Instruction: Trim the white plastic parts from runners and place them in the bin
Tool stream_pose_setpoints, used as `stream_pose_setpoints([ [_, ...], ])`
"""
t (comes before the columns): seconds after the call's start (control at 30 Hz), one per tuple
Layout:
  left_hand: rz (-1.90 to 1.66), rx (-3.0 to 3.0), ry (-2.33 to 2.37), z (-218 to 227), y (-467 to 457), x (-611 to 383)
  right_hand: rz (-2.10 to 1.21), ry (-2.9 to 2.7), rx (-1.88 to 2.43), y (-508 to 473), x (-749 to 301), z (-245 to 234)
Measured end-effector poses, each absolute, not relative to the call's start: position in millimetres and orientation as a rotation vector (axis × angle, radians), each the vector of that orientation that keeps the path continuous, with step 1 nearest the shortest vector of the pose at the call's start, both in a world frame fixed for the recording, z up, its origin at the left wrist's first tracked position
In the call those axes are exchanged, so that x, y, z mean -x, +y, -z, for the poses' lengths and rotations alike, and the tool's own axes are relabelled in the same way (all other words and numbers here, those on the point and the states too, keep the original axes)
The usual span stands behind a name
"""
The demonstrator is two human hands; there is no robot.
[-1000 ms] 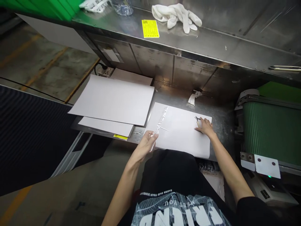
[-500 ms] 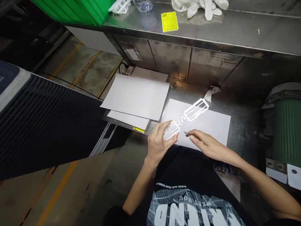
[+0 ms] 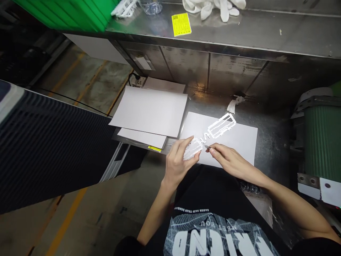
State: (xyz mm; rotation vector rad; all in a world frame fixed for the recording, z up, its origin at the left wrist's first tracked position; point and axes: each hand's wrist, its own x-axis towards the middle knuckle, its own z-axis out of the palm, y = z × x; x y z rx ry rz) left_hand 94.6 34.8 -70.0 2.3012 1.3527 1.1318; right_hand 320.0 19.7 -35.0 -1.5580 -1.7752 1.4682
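My left hand (image 3: 178,160) is closed around one end of a white plastic molded part (image 3: 221,126). Two slotted rectangular frames make up this part, joined by a thin wavy runner at the middle, and its far frame extends up and to the right. In my right hand (image 3: 226,156) is a pair of small metal nippers (image 3: 206,146), only its tip showing past the fingers. That tip is at the runner, close beside the frame my left hand grips; whether it touches is too small to tell. Below both hands lies a white sheet (image 3: 242,142) on the metal bench.
A stack of white sheets (image 3: 151,110) lies to the left, near a power socket (image 3: 139,81). The upper shelf carries a green crate (image 3: 69,14), a yellow label (image 3: 181,24) and white gloves (image 3: 210,7). A green ribbed machine (image 3: 322,138) stands at the right.
My right hand has moved slightly left, bringing the nippers' tip from a small gap up to the runner. My left hand keeps its grip. The whole view has shifted a little.
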Motion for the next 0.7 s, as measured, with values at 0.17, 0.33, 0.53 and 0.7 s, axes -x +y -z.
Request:
stream_pose_setpoints([
  [0.17,-1.115,-2.316,1.320,70,34,-94,-1.502,-1.742,1.535,21,-322,36],
  [0.33,-1.105,-2.305,1.287,71,35,-96,-1.530,-1.722,1.527,20,-323,40],
  [0.53,-1.086,-2.296,1.240,71,33,-99,-1.489,-1.721,1.557,18,-324,42],
  [0.7,-1.073,-2.229,1.214,77,30,-105,-1.416,-1.777,1.569,16,-328,44],
])
